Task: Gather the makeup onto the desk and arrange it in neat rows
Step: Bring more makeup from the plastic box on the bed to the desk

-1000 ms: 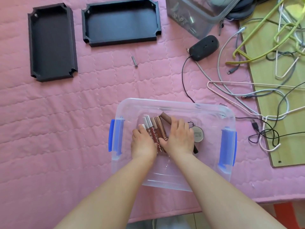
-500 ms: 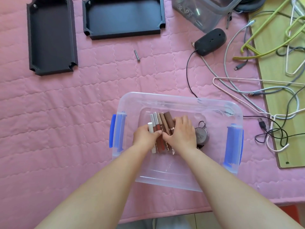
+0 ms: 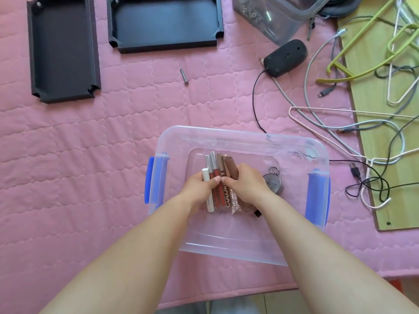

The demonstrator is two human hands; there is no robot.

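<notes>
Two hands are down inside the clear bin [image 3: 247, 137] on the pink quilted cover [image 3: 90, 168], and what matters to me is how the bundle of makeup tubes [image 3: 217, 177] lies between them. Reading from the left, the bin's blue latch [image 3: 150, 183] comes first, then my left hand [image 3: 199, 186], whose thumb and fingers curl against the white tube [image 3: 206, 177] at the bundle's left edge; next the red and brown tubes side by side; then my right hand [image 3: 247, 182], curled over the bundle's right side with its thumb meeting the left one on top of the middle tubes. So both hands are pinching the bundle from opposite flanks, neither spread flat. The tubes' long axes run away from me toward the bin's far wall, roughly parallel, caps at the far end and bases near my wrists, so the grip crosses them about mid-length. Both hands are equally close; I judge the lift must go straight up with both together, or the outer tubes could slip out. Just right of my right hand lies a round metal compact [image 3: 273, 183] on the bin floor, outside the grip, nearer my right hand for a later pick. None of the makeup is out on the cover yet.
</notes>
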